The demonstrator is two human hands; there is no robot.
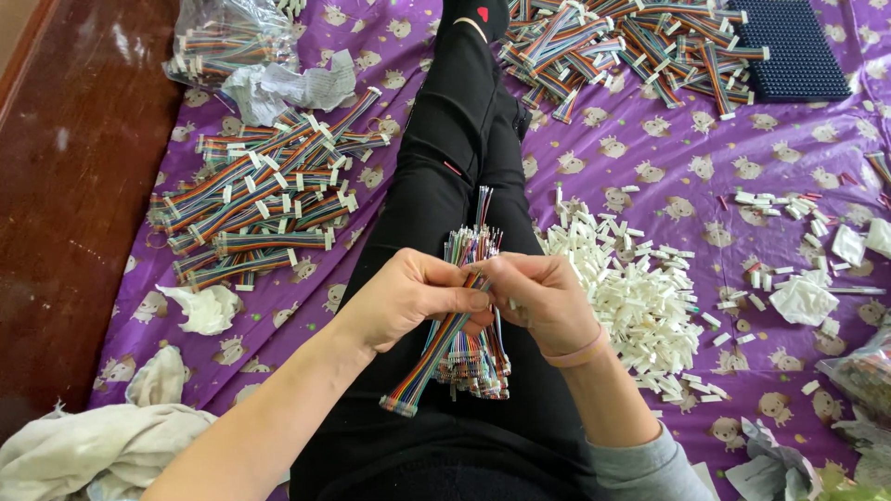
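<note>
Finished rainbow cables [260, 199] lie piled at my left. My left hand [408, 301] clamps the bundle of ribbon wires [459, 325] over my lap; my right hand [543, 301] pinches one end. Loose white connector housings [640, 301] lie rightward; I judge seating wants careful alignment.

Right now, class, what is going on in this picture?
A person sits on a purple sheet with legs stretched out. Both hands, the left hand and the right hand, hold a bundle of rainbow ribbon cables over the lap. A heap of white connectors lies beside the right hand; finished cables lie to the left.
</note>
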